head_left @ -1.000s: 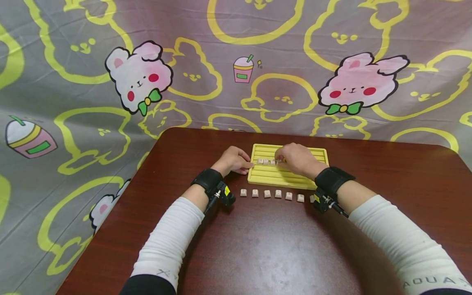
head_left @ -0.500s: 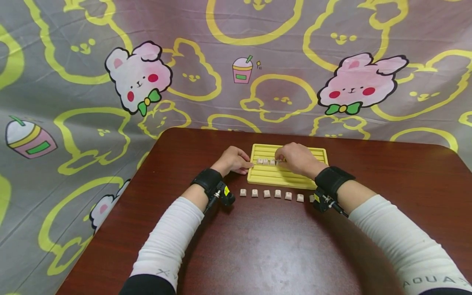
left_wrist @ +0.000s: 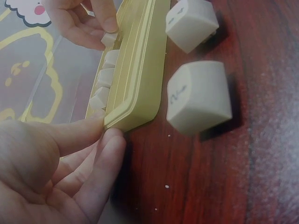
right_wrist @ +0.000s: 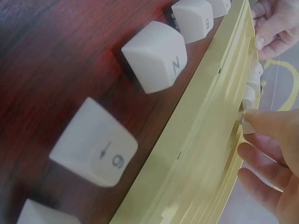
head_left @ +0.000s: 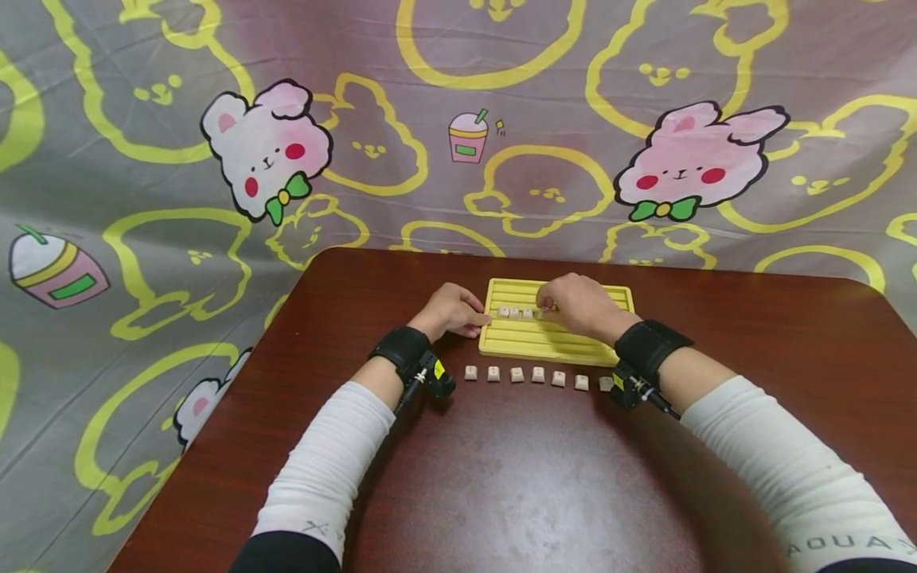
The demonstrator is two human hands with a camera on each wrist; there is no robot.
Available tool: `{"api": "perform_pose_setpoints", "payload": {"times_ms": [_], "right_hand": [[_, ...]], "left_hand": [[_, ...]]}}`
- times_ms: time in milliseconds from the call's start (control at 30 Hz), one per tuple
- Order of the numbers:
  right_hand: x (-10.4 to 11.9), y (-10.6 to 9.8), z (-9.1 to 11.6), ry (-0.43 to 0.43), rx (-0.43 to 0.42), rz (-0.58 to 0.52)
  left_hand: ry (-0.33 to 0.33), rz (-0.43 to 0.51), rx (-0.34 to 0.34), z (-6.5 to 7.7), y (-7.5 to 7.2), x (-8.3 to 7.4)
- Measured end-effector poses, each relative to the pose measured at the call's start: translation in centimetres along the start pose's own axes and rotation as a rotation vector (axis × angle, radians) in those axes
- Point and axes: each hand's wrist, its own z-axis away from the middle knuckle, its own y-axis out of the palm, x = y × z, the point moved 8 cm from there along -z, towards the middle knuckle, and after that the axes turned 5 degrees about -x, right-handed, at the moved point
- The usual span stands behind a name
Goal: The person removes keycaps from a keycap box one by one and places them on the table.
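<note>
A yellow ridged tray [head_left: 533, 350] lies on the table. My left hand [head_left: 453, 310] pinches its left edge, with the thumb above and a finger below in the left wrist view. Three pale keycaps [head_left: 515, 313] sit side by side in one of its grooves. Just right of them, my right hand [head_left: 583, 306] holds another keycap [left_wrist: 109, 38] between thumb and fingertip at the same groove. That held keycap [right_wrist: 247, 127] is partly covered by the fingers in the right wrist view. Whether it is fully seated cannot be told.
In front of the tray runs a row of several loose keycaps [head_left: 538, 374], one marked 6 with an arrow [right_wrist: 96, 144]. The right wrist camera partly hides the rightmost one. A patterned cloth [head_left: 401, 119] hangs behind the brown table [head_left: 530, 477].
My right hand has shifted very slightly right and up with the keycap, leaving a small gap beside the third one. My left hand keeps its hold on the tray.
</note>
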Motion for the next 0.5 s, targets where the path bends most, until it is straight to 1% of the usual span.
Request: {"api": "perform_pose_setpoints", "payload": {"times_ms": [267,400,500], "right_hand": [[-0.29,-0.31,0.42,-0.001,0.004,0.004],[-0.35,-0.44,0.6,-0.002,0.005,0.008],[-0.18,-0.7,0.82,-0.019,-0.004,0.005]], "left_hand": [[-0.004,-0.004,-0.012,-0.11,0.03,0.1],[-0.004,-0.003,-0.01,-0.03,0.03,0.05],[-0.003,0.002,-0.001,0.14,0.04,-0.02]]}}
